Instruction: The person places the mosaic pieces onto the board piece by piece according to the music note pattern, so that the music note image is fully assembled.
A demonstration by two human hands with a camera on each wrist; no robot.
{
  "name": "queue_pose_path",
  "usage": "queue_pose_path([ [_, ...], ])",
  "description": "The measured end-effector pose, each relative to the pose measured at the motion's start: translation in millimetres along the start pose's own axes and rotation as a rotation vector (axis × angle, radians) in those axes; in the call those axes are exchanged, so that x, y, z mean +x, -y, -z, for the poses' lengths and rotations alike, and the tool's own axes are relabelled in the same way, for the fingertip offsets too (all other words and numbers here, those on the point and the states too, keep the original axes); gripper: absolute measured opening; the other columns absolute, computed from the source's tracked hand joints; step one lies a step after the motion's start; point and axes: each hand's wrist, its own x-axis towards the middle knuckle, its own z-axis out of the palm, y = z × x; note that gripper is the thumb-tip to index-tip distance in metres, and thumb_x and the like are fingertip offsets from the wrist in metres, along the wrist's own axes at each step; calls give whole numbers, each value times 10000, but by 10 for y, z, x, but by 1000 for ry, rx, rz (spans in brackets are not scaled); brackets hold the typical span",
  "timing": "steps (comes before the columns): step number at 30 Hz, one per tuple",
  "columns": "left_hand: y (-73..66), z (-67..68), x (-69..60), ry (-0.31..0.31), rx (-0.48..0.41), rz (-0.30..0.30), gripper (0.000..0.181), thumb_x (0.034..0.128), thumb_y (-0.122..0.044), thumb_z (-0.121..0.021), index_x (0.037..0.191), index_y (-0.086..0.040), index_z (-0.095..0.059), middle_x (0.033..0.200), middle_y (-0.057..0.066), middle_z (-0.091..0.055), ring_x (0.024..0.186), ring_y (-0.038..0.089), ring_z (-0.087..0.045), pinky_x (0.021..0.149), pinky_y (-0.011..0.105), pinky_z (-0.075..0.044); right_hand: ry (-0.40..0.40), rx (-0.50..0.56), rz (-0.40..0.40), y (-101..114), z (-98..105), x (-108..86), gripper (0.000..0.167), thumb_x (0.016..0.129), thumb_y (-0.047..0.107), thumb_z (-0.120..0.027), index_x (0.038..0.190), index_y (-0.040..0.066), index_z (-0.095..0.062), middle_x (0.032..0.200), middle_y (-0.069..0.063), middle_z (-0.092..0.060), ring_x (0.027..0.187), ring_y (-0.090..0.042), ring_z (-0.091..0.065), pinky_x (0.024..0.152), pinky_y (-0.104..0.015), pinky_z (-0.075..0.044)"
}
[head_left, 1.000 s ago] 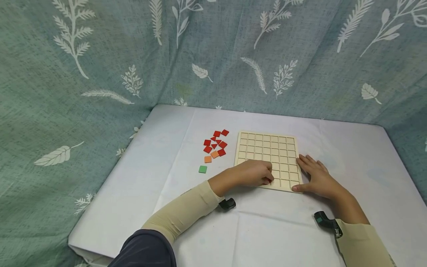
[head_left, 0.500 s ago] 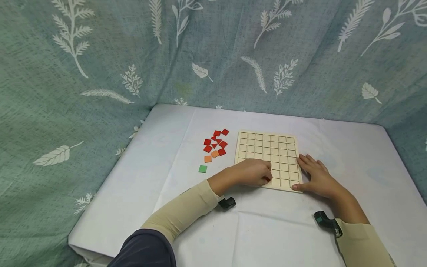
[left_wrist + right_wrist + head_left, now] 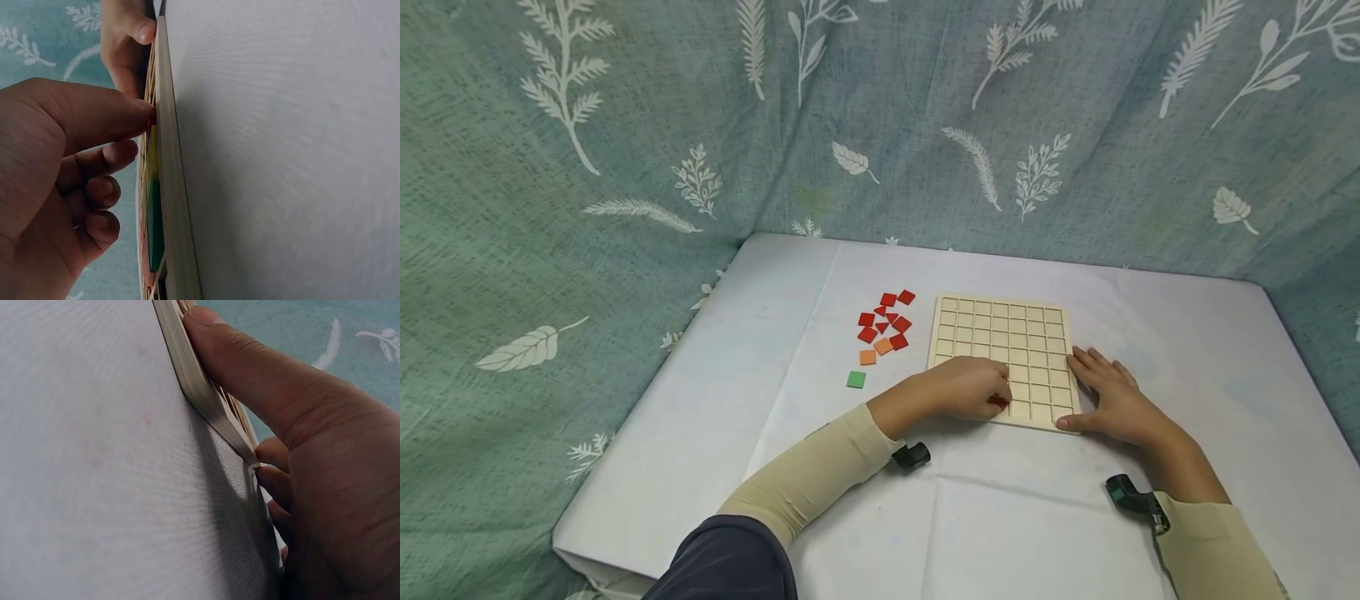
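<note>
My left hand [image 3: 970, 387] pinches a small red tile [image 3: 998, 402] low over the near row of a pale wooden grid board [image 3: 1033, 333]. In the left wrist view, the thumb is pressed against that red tile [image 3: 151, 117] at the board's edge. A yellow tile [image 3: 153, 150] and a green tile [image 3: 156, 219] lie in the board beside it, mostly covered by my hand in the head view. My right hand [image 3: 1112, 400] rests at the board's right side, fingers spread along the edge. Its thumb lies on the near right corner.
Left of the board lie several red squares [image 3: 867, 320] and triangles, two orange squares [image 3: 868, 357] and a green square [image 3: 856, 380]. White cloth [image 3: 820, 533] covers the table. A leaf-patterned curtain [image 3: 925, 125] hangs behind and to the left.
My left fingers have shifted slightly left along the near row, and the red tile shows a little further left. The right hand and the board stay in place.
</note>
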Motion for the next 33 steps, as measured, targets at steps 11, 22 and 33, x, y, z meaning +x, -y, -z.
queue_pose_path([
  [11, 36, 37, -19, -16, -34, 10, 45, 864, -206, -664, 847, -225, -700, 839, -83, -505, 723, 50, -433, 599, 199, -343, 2, -1, 7, 4, 24, 11, 1231, 671, 656, -765, 1513, -49, -208, 1579, -234, -124, 1453, -392, -2, 1116, -525, 90],
  [22, 160, 154, -152, -29, -85, 46, 161, 896, -220, -667, 1030, -203, -755, 909, -97, -534, 792, 46, -472, 686, 198, -391, 1, 2, 17, 5, 6, -34, 1206, 696, 639, -762, 1513, -52, -205, 1578, -235, -125, 1453, -393, -2, 1116, -525, 88],
  [33, 632, 194, -596, -153, -91, 213, 177, 930, -190, -648, 1059, -163, -765, 971, -60, -613, 849, 64, -553, 750, 203, -446, -4, -2, 28, -3, -3, -34, 1188, 709, 611, -771, 1515, -49, -200, 1577, -237, -127, 1453, -393, -7, 1117, -512, 101],
])
